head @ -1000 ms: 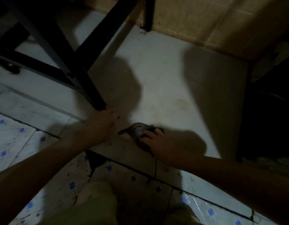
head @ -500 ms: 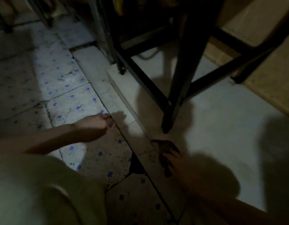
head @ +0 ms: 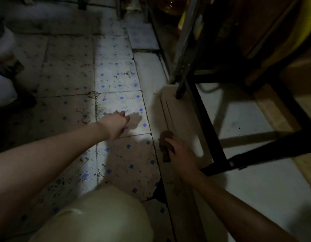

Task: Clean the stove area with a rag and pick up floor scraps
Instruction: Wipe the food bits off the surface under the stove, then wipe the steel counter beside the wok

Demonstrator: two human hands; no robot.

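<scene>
My right hand presses a brown rag flat on the pale raised ledge beside the black metal stand. My left hand reaches out low over the blue-dotted floor tiles, fingers curled together; whether a scrap is in them I cannot tell. Small dark scraps speckle the lit tiles beyond it.
The black metal stand has legs and crossbars to the right of the rag. Yellow and amber items sit under it at the top. A broken gap in the tile lies near my knee. Dark objects stand at the far left.
My view has swung left toward the tiled floor. My left hand moved from the stand's leg out over the dotted tiles. My right hand stays on the rag at the ledge.
</scene>
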